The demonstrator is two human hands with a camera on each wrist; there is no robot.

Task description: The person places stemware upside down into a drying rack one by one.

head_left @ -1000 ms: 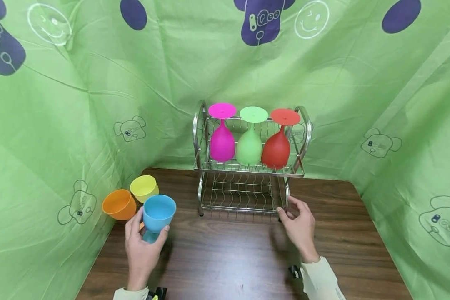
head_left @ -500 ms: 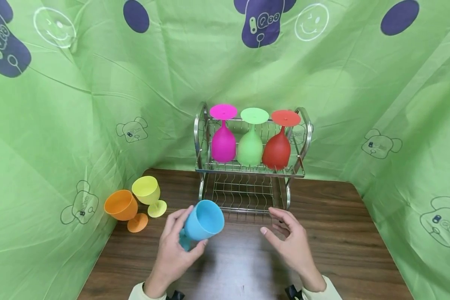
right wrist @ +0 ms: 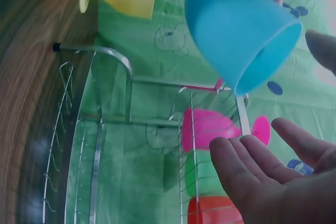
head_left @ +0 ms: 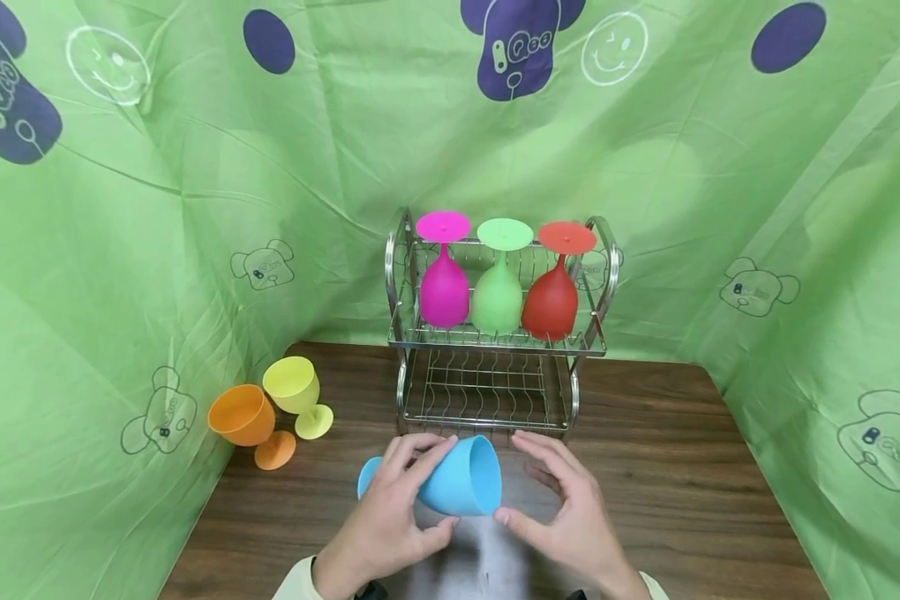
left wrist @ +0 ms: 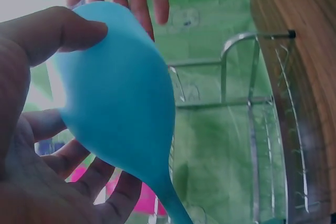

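Note:
A blue plastic goblet (head_left: 450,482) lies on its side in the air, its mouth facing right and its foot to the left. My left hand (head_left: 386,512) grips its bowl, the thumb on one side and the fingers on the other, as the left wrist view shows with the goblet (left wrist: 121,87) large. Just right of the rim, my right hand (head_left: 570,512) is spread with fingers apart. In the right wrist view a small gap separates these fingers (right wrist: 252,166) from the goblet; its thumb is close to the rim in the head view.
A two-tier metal dish rack (head_left: 498,343) stands behind the hands. Upside down on its top tier are a pink goblet (head_left: 444,292), a green goblet (head_left: 497,300) and a red goblet (head_left: 551,304). At left on the table stand an orange goblet (head_left: 242,415) and a yellow goblet (head_left: 292,386).
My left hand has carried the blue goblet rightward from beside the orange and yellow ones and tipped it sideways. My right hand has left the rack's corner and come toward the goblet.

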